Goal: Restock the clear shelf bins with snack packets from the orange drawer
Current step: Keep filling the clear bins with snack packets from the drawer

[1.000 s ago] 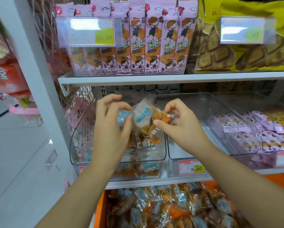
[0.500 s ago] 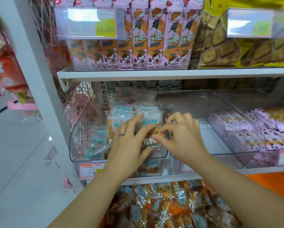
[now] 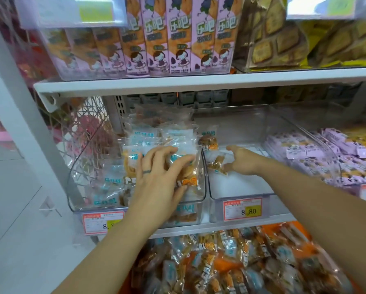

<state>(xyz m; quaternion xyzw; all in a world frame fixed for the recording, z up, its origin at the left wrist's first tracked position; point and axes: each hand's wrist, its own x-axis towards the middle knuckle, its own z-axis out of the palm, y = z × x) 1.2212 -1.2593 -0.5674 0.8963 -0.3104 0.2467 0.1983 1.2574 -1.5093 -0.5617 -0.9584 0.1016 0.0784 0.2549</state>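
The loose snack packet (image 3: pixel 217 164) lies on the floor of the middle bin (image 3: pixel 241 187), near the bin's left wall, with its long axis slanting from back-left to front-right. It sits just left of the right hand (image 3: pixel 242 161), at that hand's fingertips. The thumb is raised clear of it, and I cannot tell whether the grip pinches the packet's edge or has let it go. The right hand is much the nearer one for any move on this packet. A second packet (image 3: pixel 208 142) appears to lean upright against the same wall further back, which would make two packets in a bin that is otherwise bare.

The left hand (image 3: pixel 158 179) is over the left bin (image 3: pixel 80 166). Its grip is open, with the fingers spread and fairly straight, pressing on the front of a packed stack of packets. That stack is too dense and glossy to count.

At least three clear bins stand on this shelf, and the right bin (image 3: pixel 334 164) holds purple packets (image 3: pixel 305 149). Two price tags (image 3: pixel 244 210) are in plain view on the shelf edge. Below, the orange drawer (image 3: pixel 283 224) is heaped with dozens more packets, so by my judgement the middle bin has far to go.
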